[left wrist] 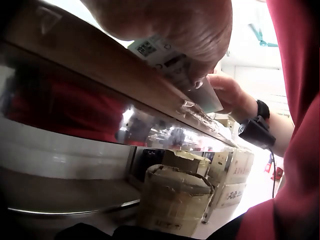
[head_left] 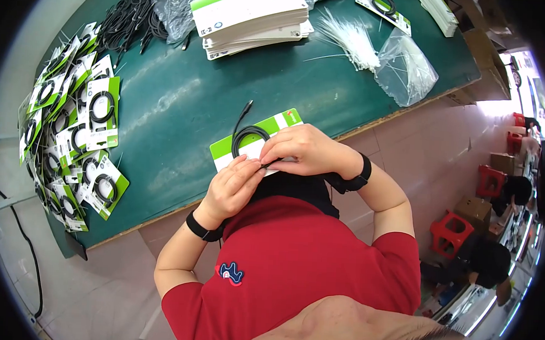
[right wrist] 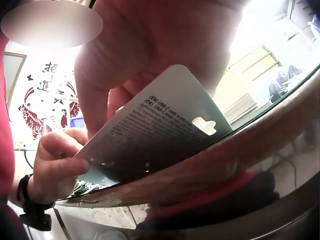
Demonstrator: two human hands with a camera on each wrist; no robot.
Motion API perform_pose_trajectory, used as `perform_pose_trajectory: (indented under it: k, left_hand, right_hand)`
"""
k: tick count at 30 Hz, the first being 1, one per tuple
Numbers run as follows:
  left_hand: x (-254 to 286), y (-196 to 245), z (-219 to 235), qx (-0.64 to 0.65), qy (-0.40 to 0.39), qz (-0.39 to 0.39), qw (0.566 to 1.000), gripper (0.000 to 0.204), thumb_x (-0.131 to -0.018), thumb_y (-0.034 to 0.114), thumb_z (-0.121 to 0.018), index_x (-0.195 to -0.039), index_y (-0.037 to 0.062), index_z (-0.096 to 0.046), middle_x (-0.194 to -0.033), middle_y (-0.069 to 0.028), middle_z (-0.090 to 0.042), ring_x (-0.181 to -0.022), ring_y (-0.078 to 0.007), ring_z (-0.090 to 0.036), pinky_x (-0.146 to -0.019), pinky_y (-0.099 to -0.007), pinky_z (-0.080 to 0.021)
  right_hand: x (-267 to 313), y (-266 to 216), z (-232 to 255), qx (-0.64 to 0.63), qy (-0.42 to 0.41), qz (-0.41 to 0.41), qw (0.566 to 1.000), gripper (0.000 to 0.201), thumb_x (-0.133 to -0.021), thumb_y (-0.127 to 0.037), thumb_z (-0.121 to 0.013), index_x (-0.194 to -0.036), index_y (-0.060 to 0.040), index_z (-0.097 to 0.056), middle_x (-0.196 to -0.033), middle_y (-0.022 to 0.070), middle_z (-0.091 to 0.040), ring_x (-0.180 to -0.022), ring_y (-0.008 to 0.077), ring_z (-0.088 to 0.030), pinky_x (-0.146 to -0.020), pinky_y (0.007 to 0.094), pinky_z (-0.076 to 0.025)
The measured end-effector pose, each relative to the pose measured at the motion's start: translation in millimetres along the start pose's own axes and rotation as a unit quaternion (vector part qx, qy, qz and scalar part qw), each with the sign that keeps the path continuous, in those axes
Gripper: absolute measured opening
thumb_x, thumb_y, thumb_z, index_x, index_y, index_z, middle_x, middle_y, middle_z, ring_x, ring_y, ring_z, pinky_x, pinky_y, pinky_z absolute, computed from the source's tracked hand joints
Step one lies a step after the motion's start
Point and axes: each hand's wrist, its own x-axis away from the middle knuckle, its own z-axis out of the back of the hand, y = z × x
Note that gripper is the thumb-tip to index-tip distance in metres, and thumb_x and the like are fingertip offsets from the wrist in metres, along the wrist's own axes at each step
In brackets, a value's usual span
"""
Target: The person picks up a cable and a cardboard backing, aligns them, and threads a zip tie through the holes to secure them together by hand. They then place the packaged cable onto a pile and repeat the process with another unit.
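Observation:
A white and green packaging card (head_left: pixel 281 120) lies tilted at the table's near edge, with a coiled black cable (head_left: pixel 250 131) on its front. My left hand (head_left: pixel 230 189) pinches the card's near left edge, its thumb on the printed back (right wrist: pixel 160 127) in the right wrist view. My right hand (head_left: pixel 304 150) bends over the coil, finger and thumb pinching the dark cable close to the left fingertips. One cable end with its plug (head_left: pixel 246 110) sticks out beyond the card. The fingertips partly hide the coil's near side.
Finished-looking cards with coiled cables (head_left: pixel 102 111) pile up at the left. Loose black cables (head_left: pixel 124 24), a stack of cards (head_left: pixel 249 17), white cable ties (head_left: pixel 351 43) and a plastic bag (head_left: pixel 407 69) lie along the back. Cardboard boxes (left wrist: pixel 175 200) stand beyond the table.

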Motion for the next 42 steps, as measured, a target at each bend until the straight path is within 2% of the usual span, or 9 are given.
perform_pose_trajectory:
  k: [8, 12, 14, 23, 27, 31, 34, 40, 42]
  left_hand:
    - [-3, -1, 2, -0.001, -0.001, 0.003, 1.000, 0.025, -0.075, -0.007, -0.073, -0.100, -0.0041, -0.073, -0.105, -0.0139, -0.068, -0.096, -0.0293, -0.072, -0.089, -0.0433, -0.062]
    - [-3, -1, 2, -0.001, -0.002, 0.000, 1.000, 0.025, -0.075, -0.008, -0.072, -0.100, -0.0038, -0.073, -0.105, -0.0137, -0.068, -0.095, -0.0293, -0.072, -0.088, -0.0429, -0.062]
    - [-2, 0, 3, 0.003, -0.002, 0.007, 1.000, 0.024, -0.076, -0.008, -0.073, -0.100, -0.0026, -0.073, -0.105, -0.0142, -0.069, -0.095, -0.0296, -0.072, -0.089, -0.0431, -0.061]
    - [-2, 0, 4, -0.003, -0.006, 0.016, 1.000, 0.024, -0.076, -0.008, -0.074, -0.100, -0.0013, -0.073, -0.106, -0.0146, -0.069, -0.095, -0.0299, -0.071, -0.090, -0.0425, -0.061]
    - [-7, 0, 9, -0.004, -0.006, 0.014, 1.000, 0.024, -0.077, -0.008, -0.074, -0.100, -0.0008, -0.073, -0.106, -0.0147, -0.069, -0.095, -0.0301, -0.071, -0.087, -0.0417, -0.061]
    - [-20, -2, 18, -0.021, -0.005, 0.000, 1.000, 0.023, -0.077, -0.002, -0.075, -0.100, -0.0032, -0.073, -0.107, -0.0142, -0.067, -0.090, -0.0287, -0.071, -0.083, -0.0395, -0.061]
    - [-30, -2, 32, -0.016, -0.012, 0.048, 0.999, 0.020, -0.078, -0.002, -0.075, -0.098, -0.0027, -0.073, -0.105, -0.0152, -0.068, -0.090, -0.0293, -0.071, -0.081, -0.0378, -0.060]
    - [-55, -16, 54, 0.071, 0.008, 0.177, 0.982, 0.015, -0.082, 0.000, -0.076, -0.097, -0.0026, -0.073, -0.102, -0.0147, -0.070, -0.091, -0.0260, -0.071, -0.078, -0.0337, -0.059]
    - [-57, -28, 59, 0.205, -0.011, 0.293, 0.934, 0.016, -0.085, 0.003, -0.078, -0.099, -0.0031, -0.073, -0.098, -0.0127, -0.072, -0.089, -0.0220, -0.071, -0.077, -0.0318, -0.059]
  right_hand:
    - [4, 5, 53, 0.140, 0.048, -0.028, 0.989, 0.013, -0.084, -0.007, -0.076, -0.096, -0.0070, -0.073, -0.104, 0.0076, -0.073, -0.090, 0.0281, -0.070, -0.076, 0.0363, -0.057]
    - [19, 45, 120, 0.375, 0.091, -0.066, 0.920, 0.009, -0.083, -0.003, -0.070, -0.091, -0.0053, -0.072, -0.098, 0.0082, -0.070, -0.090, 0.0285, -0.068, -0.074, 0.0364, -0.057]
    - [26, 65, 142, 0.543, 0.029, -0.129, 0.830, 0.008, -0.080, -0.001, -0.066, -0.085, -0.0050, -0.070, -0.093, 0.0077, -0.065, -0.089, 0.0273, -0.065, -0.072, 0.0374, -0.057]
    - [28, 94, 163, 0.547, 0.007, -0.113, 0.830, 0.004, -0.080, -0.002, -0.067, -0.083, -0.0046, -0.068, -0.094, 0.0072, -0.064, -0.091, 0.0262, -0.065, -0.072, 0.0378, -0.057]
    - [23, 83, 164, 0.499, 0.063, -0.041, 0.863, 0.014, -0.081, 0.001, -0.069, -0.093, -0.0055, -0.070, -0.099, 0.0079, -0.067, -0.088, 0.0262, -0.065, -0.071, 0.0361, -0.057]
    - [3, 45, 147, 0.402, 0.243, 0.079, 0.879, 0.020, -0.086, 0.006, -0.069, -0.103, -0.0053, -0.070, -0.103, 0.0089, -0.069, -0.080, 0.0235, -0.067, -0.067, 0.0332, -0.056]
    - [-7, 8, 123, -0.008, 0.392, -0.072, 0.917, 0.020, -0.092, 0.008, -0.065, -0.108, -0.0040, -0.070, -0.106, 0.0136, -0.069, -0.076, 0.0201, -0.067, -0.064, 0.0313, -0.055]
    - [-24, -38, 111, -0.260, 0.259, -0.041, 0.929, 0.014, -0.094, 0.009, -0.063, -0.105, -0.0001, -0.067, -0.100, 0.0169, -0.065, -0.072, 0.0195, -0.068, -0.055, 0.0272, -0.054]
    - [-29, -46, 106, -0.318, 0.197, -0.056, 0.926, 0.013, -0.094, 0.010, -0.062, -0.103, 0.0008, -0.067, -0.098, 0.0175, -0.064, -0.069, 0.0203, -0.069, -0.050, 0.0255, -0.053]
